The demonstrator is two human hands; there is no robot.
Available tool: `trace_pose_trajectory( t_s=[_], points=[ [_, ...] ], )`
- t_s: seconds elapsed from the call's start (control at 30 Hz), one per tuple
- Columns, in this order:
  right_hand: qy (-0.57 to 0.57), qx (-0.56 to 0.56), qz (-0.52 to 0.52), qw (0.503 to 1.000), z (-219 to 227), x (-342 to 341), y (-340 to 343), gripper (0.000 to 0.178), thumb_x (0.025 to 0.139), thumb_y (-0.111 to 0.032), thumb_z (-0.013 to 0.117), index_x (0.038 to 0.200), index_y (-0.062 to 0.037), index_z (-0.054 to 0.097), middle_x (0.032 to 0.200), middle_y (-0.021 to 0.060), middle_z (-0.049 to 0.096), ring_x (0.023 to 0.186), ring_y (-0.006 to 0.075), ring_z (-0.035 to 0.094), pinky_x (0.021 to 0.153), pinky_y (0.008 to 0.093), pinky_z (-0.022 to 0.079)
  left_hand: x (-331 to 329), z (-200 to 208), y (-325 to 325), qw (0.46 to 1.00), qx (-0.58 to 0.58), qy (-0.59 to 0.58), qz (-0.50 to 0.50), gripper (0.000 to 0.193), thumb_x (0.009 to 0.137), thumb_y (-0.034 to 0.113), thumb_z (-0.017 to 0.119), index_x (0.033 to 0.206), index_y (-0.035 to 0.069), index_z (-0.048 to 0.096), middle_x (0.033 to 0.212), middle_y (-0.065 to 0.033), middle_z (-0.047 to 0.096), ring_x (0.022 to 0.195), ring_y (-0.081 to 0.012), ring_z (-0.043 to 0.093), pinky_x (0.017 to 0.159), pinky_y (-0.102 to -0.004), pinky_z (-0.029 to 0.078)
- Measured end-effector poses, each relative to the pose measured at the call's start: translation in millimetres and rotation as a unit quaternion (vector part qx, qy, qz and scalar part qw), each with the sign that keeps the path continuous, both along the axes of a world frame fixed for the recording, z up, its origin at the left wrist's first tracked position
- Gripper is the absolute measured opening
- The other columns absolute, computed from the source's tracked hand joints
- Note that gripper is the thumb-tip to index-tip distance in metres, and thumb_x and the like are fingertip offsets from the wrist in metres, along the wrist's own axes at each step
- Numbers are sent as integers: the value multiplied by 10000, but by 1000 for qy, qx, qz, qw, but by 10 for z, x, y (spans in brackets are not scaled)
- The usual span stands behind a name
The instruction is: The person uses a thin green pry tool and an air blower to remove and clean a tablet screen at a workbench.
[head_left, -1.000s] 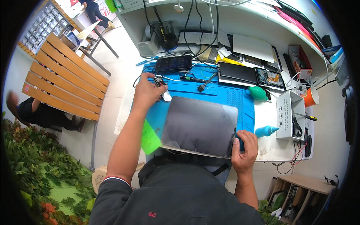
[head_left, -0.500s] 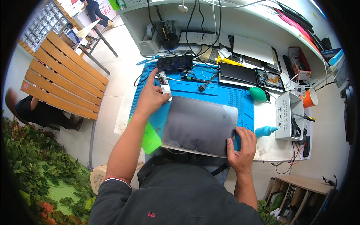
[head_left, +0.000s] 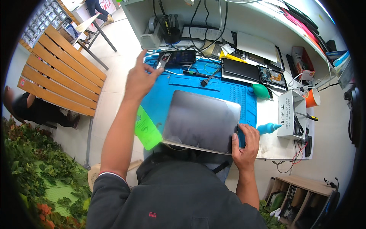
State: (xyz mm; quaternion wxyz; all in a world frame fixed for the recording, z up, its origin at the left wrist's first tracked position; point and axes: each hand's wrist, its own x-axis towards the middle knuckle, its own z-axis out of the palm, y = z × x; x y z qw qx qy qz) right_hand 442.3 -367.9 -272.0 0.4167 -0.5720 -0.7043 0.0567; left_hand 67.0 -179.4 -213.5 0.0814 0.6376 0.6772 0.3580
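In my left hand (head_left: 140,81), between thumb and fingers, is a narrow silver-and-black piece (head_left: 163,61); its exact kind I cannot make out. The index finger points away from it. It overlaps the left end of a dark smartphone (head_left: 183,57) lying at the mat's far edge. My right hand (head_left: 246,147) grips the lower right edge of a tablet (head_left: 202,122), dark face up, with faint smudges. The tablet lies on the blue repair mat (head_left: 225,91), its near edge toward my body. A bright green flat sheet (head_left: 148,129) sits beside its left corner.
Right of the mat are a green blower bulb (head_left: 260,91), a blue squeeze bottle (head_left: 268,128), a white box (head_left: 288,118) with a screwdriver, and an orange cup (head_left: 312,98). Opened devices (head_left: 272,77) and hanging cables line the back. A person sits beyond the slatted wooden table (head_left: 63,72).
My left hand has moved away from me and slightly left, carrying the silver-and-black piece from beside the tablet's corner to the smartphone. My right hand stays on the tablet's edge.
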Motion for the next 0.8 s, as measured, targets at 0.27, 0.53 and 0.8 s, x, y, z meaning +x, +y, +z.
trace_pose_trajectory(
  t_s=[0.27,0.53,0.8],
  points=[
    [17,-24,3,1000,134,47,24,349,968,-63,764,1301,31,715,1301,223,725,1207,433,662,1073,499,514,-490,506,-1826,799,-452,-210,-336,317,1026,368,834,1040,52,855,762,-39,777,664,-133,746,613,-288,570],
    [-147,-19,96,984,530,-264,754,396,1007,-139,732,1351,50,680,1348,247,703,1263,447,643,1114,509,499,228,-611,-2346,719,-436,-489,-231,542,1077,270,793,1494,-27,619,1124,-39,749,932,-85,687,784,-250,541],
    [-221,-108,139,959,428,-481,1104,390,1031,-209,707,1301,73,705,1195,232,718,1128,425,636,1027,510,520,329,-655,-2408,663,-381,-623,-163,500,1080,250,775,1445,-70,653,1233,-171,780,1081,-204,775,929,-310,618]
  ],
)
